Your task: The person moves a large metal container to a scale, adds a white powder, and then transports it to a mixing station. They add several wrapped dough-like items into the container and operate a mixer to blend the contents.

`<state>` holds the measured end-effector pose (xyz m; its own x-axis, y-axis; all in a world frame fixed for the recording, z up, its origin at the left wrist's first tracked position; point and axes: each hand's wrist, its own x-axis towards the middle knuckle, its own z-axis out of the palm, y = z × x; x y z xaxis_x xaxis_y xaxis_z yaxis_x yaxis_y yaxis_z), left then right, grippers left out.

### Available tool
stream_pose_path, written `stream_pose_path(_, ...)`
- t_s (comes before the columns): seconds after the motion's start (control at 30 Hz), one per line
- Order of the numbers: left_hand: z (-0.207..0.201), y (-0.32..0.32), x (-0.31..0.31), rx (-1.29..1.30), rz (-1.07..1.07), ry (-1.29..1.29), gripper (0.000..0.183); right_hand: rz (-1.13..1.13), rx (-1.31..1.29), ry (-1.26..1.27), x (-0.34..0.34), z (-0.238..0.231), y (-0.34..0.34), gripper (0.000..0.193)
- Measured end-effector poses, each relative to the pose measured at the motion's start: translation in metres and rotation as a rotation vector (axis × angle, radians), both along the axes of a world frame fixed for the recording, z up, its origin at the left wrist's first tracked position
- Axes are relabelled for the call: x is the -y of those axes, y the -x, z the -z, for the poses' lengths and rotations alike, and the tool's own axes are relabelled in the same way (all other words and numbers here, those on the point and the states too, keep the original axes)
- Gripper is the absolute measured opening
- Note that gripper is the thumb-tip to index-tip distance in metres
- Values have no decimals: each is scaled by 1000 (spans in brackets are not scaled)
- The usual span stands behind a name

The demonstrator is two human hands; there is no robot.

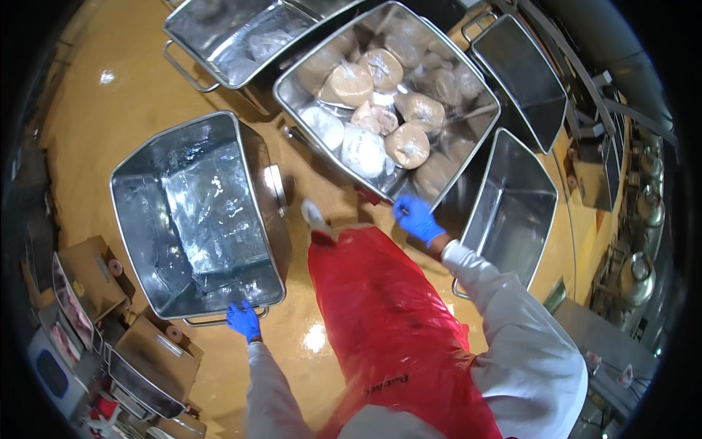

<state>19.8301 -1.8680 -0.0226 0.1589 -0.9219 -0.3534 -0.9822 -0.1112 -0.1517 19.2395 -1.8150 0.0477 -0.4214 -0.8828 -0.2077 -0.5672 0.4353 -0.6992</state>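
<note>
My left hand [243, 320], in a blue glove, is closed at the near handle [208, 321] of a deep metal tub cart [142, 219]. The cart's inside is wet and shiny, with what looks like clear liquid or film at the bottom. My right hand [417, 218], also blue-gloved, has its fingers curled beside the near corner of a second metal tub [329, 149]. A small dark spot shows at its fingertips; what it grips is unclear. Inside that tub lie several clear bags of tan, ground-looking stuff [408, 145] and a white bag [363, 151].
A metal tub with crumpled clear plastic [270, 45] stands at the far left. Two more tubs [510, 212] [519, 80] flank the right side. Cardboard boxes [157, 351] lie at the lower left, metal equipment [636, 278] along the right. The floor [95, 161] is yellow and glossy.
</note>
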Motion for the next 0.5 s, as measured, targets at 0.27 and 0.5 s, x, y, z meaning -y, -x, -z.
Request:
stream_pose_path(0.27, 28, 130, 46, -364, -66, -261, 60, 306, 171, -398, 55, 136, 104, 37)
stream_pose_path(0.5, -22, 163, 125, -397, -170, -428, 63, 265, 82, -722, 123, 338, 145, 66)
